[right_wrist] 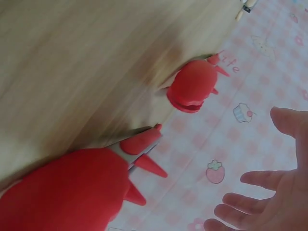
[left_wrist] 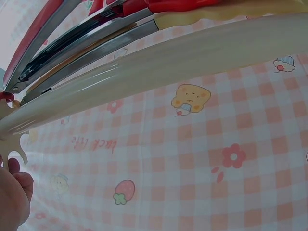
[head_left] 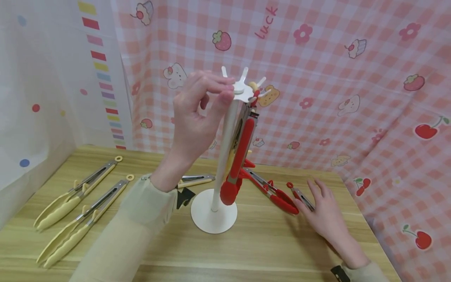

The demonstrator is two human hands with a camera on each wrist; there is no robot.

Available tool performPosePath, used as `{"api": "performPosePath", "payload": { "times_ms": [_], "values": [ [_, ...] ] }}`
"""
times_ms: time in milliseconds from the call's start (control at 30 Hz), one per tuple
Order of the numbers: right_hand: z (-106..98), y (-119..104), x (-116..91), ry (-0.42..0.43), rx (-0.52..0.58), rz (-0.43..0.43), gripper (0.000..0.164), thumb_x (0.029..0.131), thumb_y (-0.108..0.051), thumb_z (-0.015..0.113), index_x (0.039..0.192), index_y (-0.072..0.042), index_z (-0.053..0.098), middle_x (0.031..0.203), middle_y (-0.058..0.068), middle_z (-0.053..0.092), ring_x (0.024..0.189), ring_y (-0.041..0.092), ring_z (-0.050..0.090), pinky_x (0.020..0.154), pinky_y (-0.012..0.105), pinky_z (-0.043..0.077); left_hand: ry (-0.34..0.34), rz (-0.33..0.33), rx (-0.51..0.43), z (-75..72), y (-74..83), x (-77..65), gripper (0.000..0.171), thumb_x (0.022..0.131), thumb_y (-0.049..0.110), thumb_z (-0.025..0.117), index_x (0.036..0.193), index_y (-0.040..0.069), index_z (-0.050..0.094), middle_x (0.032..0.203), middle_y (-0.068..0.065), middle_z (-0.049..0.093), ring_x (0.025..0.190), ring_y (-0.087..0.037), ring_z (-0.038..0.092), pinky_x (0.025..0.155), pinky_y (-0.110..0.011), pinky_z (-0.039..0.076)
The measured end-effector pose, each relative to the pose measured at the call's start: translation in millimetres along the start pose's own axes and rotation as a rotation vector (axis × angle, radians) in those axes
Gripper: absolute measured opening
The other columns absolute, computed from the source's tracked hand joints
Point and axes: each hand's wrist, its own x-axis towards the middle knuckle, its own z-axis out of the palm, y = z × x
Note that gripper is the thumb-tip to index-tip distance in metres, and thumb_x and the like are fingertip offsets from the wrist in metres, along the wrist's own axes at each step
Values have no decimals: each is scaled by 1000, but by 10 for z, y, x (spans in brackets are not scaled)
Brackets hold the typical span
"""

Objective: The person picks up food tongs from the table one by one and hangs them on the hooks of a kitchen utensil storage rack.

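Thumb and fingers of my left hand point(head_left: 199, 105) pinch the top of a white utensil stand point(head_left: 214, 225), at its left-hand hooks. On the right side of that stand hang red tongs point(head_left: 243, 149), with yellow-edged tongs partly hidden behind them; the left wrist view shows metal arms point(left_wrist: 91, 62) beside the pole. My right hand point(head_left: 324, 213) is over the table on the right, fingers spread and holding nothing. Close to its fingertips lie red-ringed tongs point(head_left: 302, 197), mostly covered by the hand. Another pair of red tongs point(head_left: 282, 199) rests just left of it.
Two yellow tongs point(head_left: 61, 213) lie on the left of the wooden table point(head_left: 260, 250). More yellow tongs point(head_left: 197, 181) lie behind the left wrist. A pink checked cloth point(head_left: 299, 129) hangs along the back and right, and a white cloth point(head_left: 46, 98) on the left.
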Motion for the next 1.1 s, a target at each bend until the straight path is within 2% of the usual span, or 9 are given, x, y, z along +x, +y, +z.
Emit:
{"api": "performPosePath", "payload": {
  "times_ms": [333,700,867,1100],
  "values": [
    [7,138,-7,-139,-74,44,74,97,-34,75,150,10,47,150,41,46,134,60,48,106,74,44,-4,0,5,-13,-11,2,66,103,63,51,99,0,69,114,-19,77,97,-12,57,71,-17,37],
    [73,289,-20,-223,-123,52,75,95,-37,77,147,11,51,142,42,53,125,58,55,101,71,49,-4,2,4,-13,-11,7,66,104,63,51,100,0,69,114,-19,77,97,-13,58,71,-17,38],
    [83,356,-31,-286,-123,85,77,96,-39,75,147,12,49,142,43,52,124,59,55,100,71,49,-2,5,-4,-7,-13,12,64,104,62,52,99,1,70,113,-18,77,98,-17,59,70,-17,37],
    [84,417,-58,-333,-135,126,79,96,-44,74,147,11,50,139,40,56,123,55,57,99,70,51,-8,7,3,-8,-11,9,64,104,62,51,99,0,70,114,-19,77,98,-21,60,70,-17,37]
  ]
}}
